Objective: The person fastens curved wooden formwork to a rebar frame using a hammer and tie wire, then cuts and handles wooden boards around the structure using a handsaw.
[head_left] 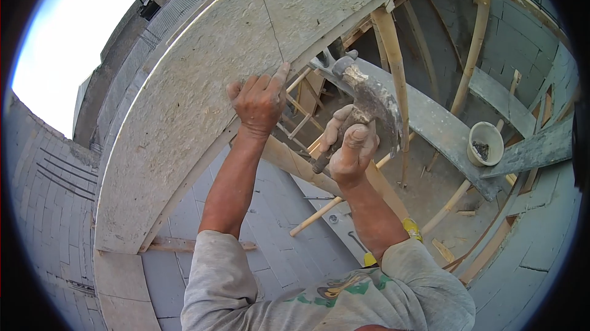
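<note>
My left hand (pixel 259 101) rests on the edge of a long pale board (pixel 184 110), its fingers spread towards a thin dark line on the surface. To its right, my right hand (pixel 351 150) is wrapped round the handle of a hammer (pixel 369 94). The hammer's head is up, over the gap beside the board, and its grip end points down to the left. Whether a nail is under my left fingertips cannot be made out.
A white bucket (pixel 485 144) with small dark pieces inside stands on a grey plank (pixel 436 122) at the right. Wooden poles (pixel 393 54) rise around the opening. Yellow shoes (pixel 412 228) show below my right arm. Block walls (pixel 55 196) lie at both sides.
</note>
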